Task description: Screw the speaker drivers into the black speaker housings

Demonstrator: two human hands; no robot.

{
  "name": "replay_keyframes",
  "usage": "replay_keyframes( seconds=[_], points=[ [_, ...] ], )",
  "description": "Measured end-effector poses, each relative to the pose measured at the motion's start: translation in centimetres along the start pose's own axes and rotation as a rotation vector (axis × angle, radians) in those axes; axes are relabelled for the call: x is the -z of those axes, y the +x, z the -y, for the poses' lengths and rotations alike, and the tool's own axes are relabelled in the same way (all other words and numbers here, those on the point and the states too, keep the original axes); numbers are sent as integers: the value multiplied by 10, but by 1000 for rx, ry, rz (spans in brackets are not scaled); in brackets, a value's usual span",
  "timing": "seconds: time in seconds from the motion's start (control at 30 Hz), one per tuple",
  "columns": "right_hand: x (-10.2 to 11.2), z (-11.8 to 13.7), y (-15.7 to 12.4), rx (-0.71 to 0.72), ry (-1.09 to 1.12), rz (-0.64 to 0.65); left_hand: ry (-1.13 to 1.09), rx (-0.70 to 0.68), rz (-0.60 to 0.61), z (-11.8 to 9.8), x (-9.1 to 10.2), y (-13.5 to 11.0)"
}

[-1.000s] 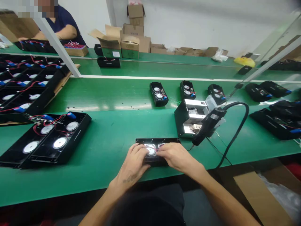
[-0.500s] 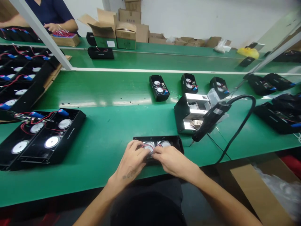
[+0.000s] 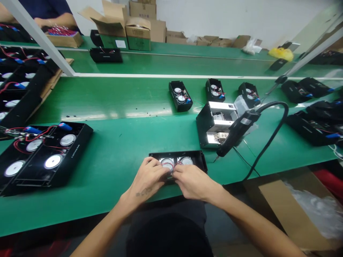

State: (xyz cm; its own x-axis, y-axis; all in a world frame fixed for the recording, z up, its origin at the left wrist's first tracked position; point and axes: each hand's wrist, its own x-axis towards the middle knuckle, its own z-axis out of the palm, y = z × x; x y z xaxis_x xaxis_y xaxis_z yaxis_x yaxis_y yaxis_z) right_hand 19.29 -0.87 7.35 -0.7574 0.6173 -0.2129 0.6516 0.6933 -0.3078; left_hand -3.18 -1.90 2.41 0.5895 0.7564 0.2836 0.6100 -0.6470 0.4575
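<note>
A black speaker housing [image 3: 197, 159] with two round silver drivers and thin red wires lies on the green bench at its near edge. My left hand [image 3: 147, 178] rests on the housing's left part, fingers curled and pinched over the left driver. My right hand [image 3: 191, 182] meets it from the right, fingers bent and pinching at the wires between the drivers. What the fingertips grip is too small to make out.
A soldering iron [image 3: 235, 134] with a black cable leans on a metal holder [image 3: 214, 125] right of the housing. Several open housings [image 3: 48, 153] sit at left, more [image 3: 180, 96] on the belt behind. Cardboard boxes [image 3: 136, 32] stand at the back. Another person's arm [image 3: 53, 19] is far left.
The view has tilted down and shifted slightly. Both my hands have drawn closer together over the middle of the housing, uncovering more of the right driver.
</note>
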Motion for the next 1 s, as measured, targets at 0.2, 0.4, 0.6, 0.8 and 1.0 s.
replay_keyframes(
  seconds=[0.2, 0.4, 0.6, 0.8, 1.0],
  points=[
    [24, -16, 17, -25, 199, 37, -104, 120, 175, 15, 13, 24],
    [48, -26, 49, -176, 139, 15, -492, 372, 353, 49, 41, 76],
    [58, -45, 65, -221, 409, 20, -620, 462, 444, 59, 50, 94],
    [57, -45, 63, -219, 461, -29, -614, 470, 432, 58, 49, 92],
    [54, -38, 62, -202, 408, -54, -591, 460, 446, 55, 51, 93]
  ],
)
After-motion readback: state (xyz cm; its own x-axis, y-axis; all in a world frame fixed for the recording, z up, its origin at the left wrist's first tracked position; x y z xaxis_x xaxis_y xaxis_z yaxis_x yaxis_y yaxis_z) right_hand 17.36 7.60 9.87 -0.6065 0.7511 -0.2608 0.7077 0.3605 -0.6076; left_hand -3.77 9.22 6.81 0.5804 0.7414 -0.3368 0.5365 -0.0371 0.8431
